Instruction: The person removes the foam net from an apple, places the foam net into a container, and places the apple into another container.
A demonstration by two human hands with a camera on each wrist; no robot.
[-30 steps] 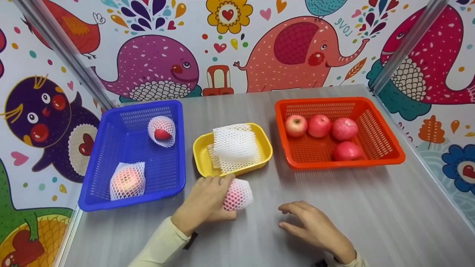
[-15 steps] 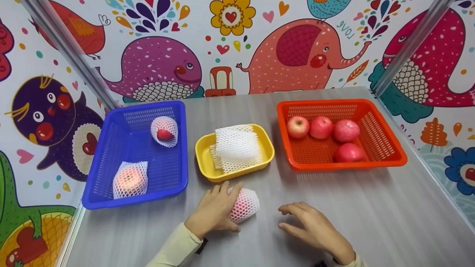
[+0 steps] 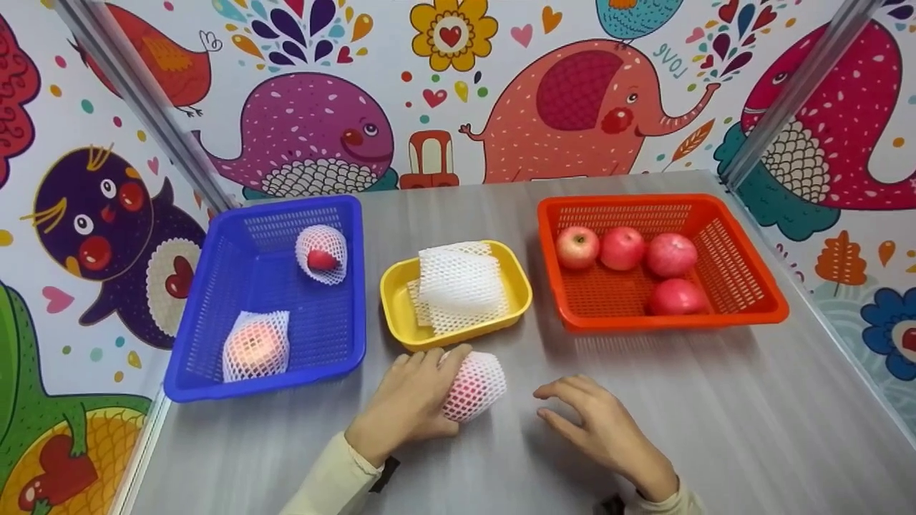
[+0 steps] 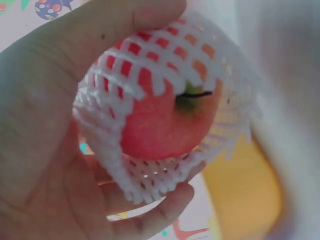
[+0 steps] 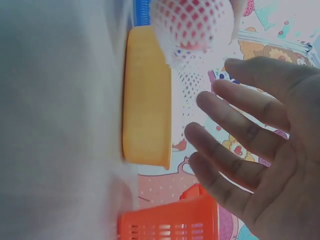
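My left hand (image 3: 411,400) grips a red apple (image 4: 165,122) in a white foam net sleeve (image 3: 481,383), just in front of the yellow tray. In the left wrist view the apple's stem end shows through the open end of the net, with thumb and fingers curled around its sides. To the right of that apple, my right hand (image 3: 605,429) hovers with loosely bent fingers and holds nothing. The yellow tray (image 3: 401,315) bears a pile of flat white foam nets (image 3: 461,286).
A blue basket (image 3: 315,365) at the left contains two netted apples (image 3: 256,348). At the right, several bare red apples (image 3: 671,254) lie in an orange-red basket (image 3: 673,322). A patterned wall (image 3: 444,93) stands behind the grey table (image 3: 501,479).
My left hand has shifted slightly right with the netted apple; its fingers spread half a second ago and now wrap closer around it. My right hand has barely moved.
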